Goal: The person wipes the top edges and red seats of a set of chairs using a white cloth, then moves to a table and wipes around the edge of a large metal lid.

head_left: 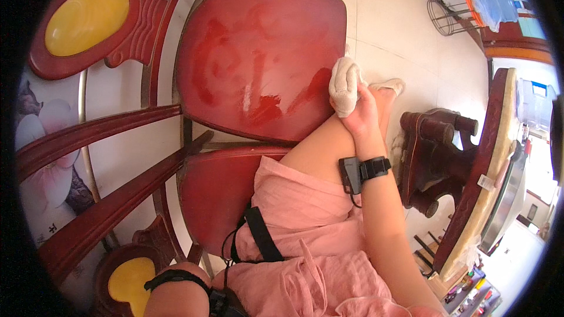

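My right hand (361,113) is closed round a folded beige cloth (345,85), held up at the right edge of a dark red chair seat (264,53). Shiny wet-looking streaks cover parts of that seat. A black strap with a small box (352,175) sits on my right wrist. At the lower left, part of my left arm shows, with a black band (176,277) round it; the left hand itself cannot be seen. My bare leg, in pink shorts (308,191), reaches toward the seat, and a beige shoe or sock (392,86) is on the foot.
A second red seat (217,188) is under me. Wooden chair backs with yellow panels (88,14) stand at the left. To the right is a thick-topped table (479,170) on dark carved legs. A wire rack (449,14) stands at the far right on the pale tiled floor (411,53).
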{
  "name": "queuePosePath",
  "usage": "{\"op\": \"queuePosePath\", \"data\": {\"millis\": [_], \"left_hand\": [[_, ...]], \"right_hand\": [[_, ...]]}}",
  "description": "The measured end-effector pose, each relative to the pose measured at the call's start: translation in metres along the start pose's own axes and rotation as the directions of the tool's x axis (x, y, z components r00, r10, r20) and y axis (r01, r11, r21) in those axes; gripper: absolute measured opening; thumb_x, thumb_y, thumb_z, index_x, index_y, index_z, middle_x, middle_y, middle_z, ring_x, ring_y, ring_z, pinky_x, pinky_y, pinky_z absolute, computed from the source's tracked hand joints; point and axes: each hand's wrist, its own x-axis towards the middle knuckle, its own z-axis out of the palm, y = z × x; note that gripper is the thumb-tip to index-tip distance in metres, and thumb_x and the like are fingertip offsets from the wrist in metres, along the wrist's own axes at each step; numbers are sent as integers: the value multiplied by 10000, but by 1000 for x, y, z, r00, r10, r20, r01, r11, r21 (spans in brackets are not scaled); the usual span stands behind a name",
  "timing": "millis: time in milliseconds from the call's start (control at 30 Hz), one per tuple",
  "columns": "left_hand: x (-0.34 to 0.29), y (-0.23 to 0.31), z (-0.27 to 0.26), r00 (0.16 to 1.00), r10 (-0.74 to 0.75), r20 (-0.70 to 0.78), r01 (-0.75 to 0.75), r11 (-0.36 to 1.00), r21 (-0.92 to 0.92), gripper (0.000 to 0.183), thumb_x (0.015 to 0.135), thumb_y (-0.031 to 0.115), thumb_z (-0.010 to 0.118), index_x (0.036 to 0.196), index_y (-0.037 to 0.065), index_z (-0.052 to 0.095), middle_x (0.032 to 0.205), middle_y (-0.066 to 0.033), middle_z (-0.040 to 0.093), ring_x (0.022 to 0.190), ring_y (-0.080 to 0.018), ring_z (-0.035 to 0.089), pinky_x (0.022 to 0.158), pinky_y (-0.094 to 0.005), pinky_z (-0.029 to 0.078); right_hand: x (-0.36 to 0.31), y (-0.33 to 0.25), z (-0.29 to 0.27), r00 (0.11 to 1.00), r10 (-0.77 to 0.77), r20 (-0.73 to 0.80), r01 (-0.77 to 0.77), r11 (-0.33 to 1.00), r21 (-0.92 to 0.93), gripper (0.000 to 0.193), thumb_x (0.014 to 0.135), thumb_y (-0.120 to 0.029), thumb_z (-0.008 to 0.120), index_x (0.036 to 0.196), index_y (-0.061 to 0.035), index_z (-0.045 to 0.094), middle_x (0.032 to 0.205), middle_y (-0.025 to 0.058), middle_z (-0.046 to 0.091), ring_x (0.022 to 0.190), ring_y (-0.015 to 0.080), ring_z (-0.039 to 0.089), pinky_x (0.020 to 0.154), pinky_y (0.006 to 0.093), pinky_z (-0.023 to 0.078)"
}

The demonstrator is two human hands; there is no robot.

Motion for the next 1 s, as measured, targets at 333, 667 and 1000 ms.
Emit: {"op": "queuePosePath", "data": {"millis": [333, 667, 1000], "left_hand": [[-8, 18, -14, 970, 80, -228, -18, 965, 261, 115, 837, 22, 456, 850, -18, 562, 847, -49, 560, 811, -153, 525, 744, -273, 426], [-217, -165, -137, 514, -268, -815, 832, -76, 550, 50, 754, 3, 477, 722, -3, 515, 734, -135, 525, 736, -318, 530, 637, -397, 435], [-210, -170, -137, 479, -219, -850, 804, -279, 525, 67, 734, 37, 471, 693, -4, 505, 731, -139, 526, 743, -324, 530, 634, -409, 442]], "right_hand": [[31, -53, -4, 830, -523, -195, 126, 516, -847, 321, 813, -157, 611, 1099, -38, 531, 994, 67, 594, 895, 172, 571, 762, 286, 462], [147, -81, 50, 791, -509, 341, 63, -486, -872, 339, 732, -213, 644, 1045, -84, 624, 891, 146, 650, 828, 255, 623, 743, 340, 469], [62, 143, 100, 660, 209, 722, 691, -545, -474, 267, 677, -9, 539, 923, -59, 630, 803, 152, 596, 738, 309, 563, 682, 400, 459]]}}
